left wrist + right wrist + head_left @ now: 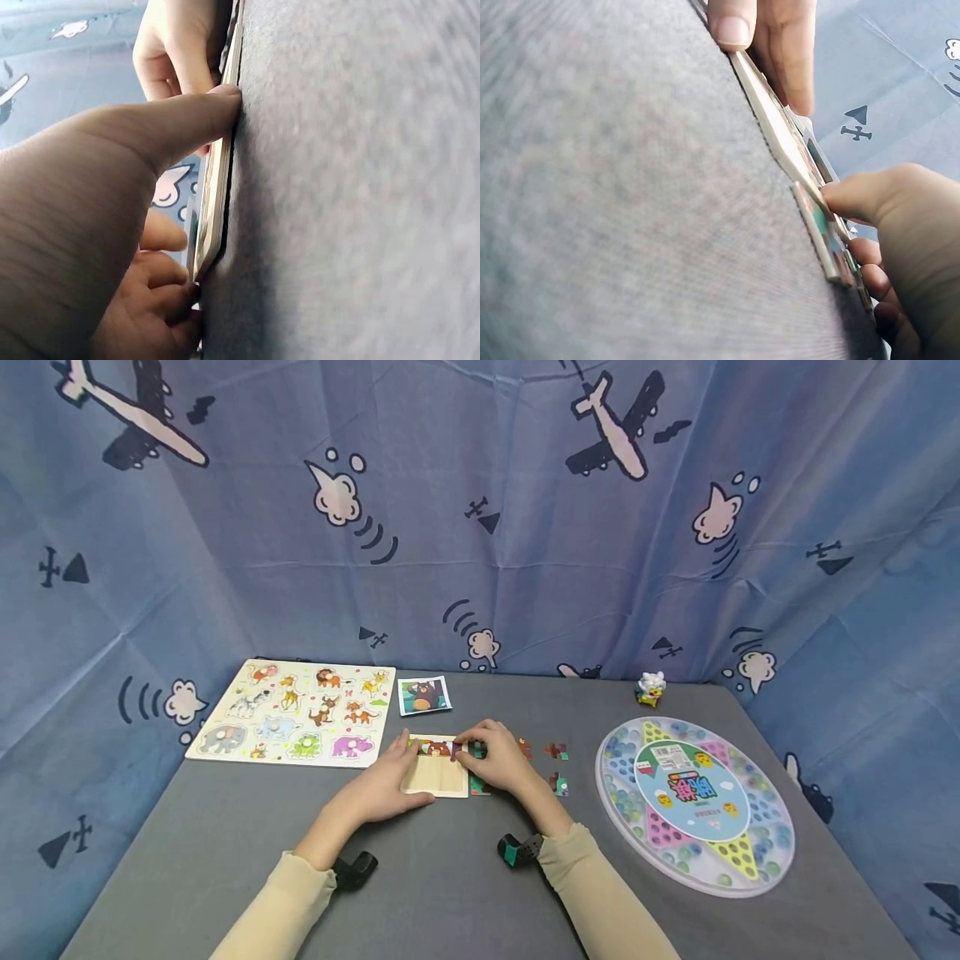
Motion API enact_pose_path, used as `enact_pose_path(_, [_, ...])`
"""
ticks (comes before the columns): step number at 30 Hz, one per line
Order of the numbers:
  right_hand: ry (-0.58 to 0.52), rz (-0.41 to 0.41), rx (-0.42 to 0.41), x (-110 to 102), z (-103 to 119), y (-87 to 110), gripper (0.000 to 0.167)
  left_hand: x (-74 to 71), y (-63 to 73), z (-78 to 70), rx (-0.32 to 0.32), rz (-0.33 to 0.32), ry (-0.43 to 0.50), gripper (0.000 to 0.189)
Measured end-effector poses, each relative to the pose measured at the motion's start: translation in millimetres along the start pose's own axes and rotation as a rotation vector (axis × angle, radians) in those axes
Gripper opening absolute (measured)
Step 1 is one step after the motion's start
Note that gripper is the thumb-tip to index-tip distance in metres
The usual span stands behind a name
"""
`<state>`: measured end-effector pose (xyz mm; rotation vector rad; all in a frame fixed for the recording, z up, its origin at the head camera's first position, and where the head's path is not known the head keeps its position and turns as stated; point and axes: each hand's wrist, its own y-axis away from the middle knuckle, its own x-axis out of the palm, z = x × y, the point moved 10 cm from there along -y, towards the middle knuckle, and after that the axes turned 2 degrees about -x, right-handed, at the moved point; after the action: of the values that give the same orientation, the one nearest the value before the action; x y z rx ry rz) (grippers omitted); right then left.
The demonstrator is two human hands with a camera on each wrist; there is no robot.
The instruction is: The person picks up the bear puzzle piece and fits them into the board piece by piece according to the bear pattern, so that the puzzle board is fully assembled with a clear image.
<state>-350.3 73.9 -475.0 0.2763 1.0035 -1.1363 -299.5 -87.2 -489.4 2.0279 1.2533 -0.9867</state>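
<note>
A small wooden puzzle tray (435,781) lies on the table, with picture pieces (433,747) along its far row and bare wood in front. My left hand (386,783) holds its left side, the thumb at the near edge and the fingers at the far left. At the tray's far right corner my right hand (497,758) pinches a dark purple puzzle piece (455,749) between thumb and index finger. Loose puzzle pieces (557,751) lie right of the tray, some partly hidden by the right hand. In the right wrist view a loose piece (815,232) lies against the tray's edge.
A bear picture card (424,696) lies behind the tray. To the left is a large animal puzzle board (288,745). A round Chinese checkers board (618,814) lies at the right, with a small figurine (650,689) behind it. A patterned curtain (480,527) hangs behind the table.
</note>
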Motion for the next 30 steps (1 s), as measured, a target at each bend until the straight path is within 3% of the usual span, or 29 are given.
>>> enact_pose_path(10, [0.012,0.026,0.013,-4.7,-0.9,-1.4,0.025,-3.7,-0.8,0.3,0.033,0.004,-0.073,0.095])
enact_pose_path(17, [-0.029,-0.049,0.039,-29.5,-8.8,-0.2,0.027,2.1,-0.1,0.2,0.027,0.001,-0.066,0.094])
enact_pose_path(25, [-0.065,-0.052,0.041,-54.1,-24.5,5.7,0.033,4.3,-2.2,-2.9,0.05,-0.032,-0.08,0.094])
enact_pose_path(30, [-0.096,-0.044,0.021,-57.6,-32.0,10.2,0.034,4.9,-4.2,-2.2,0.068,-0.049,-0.06,0.094])
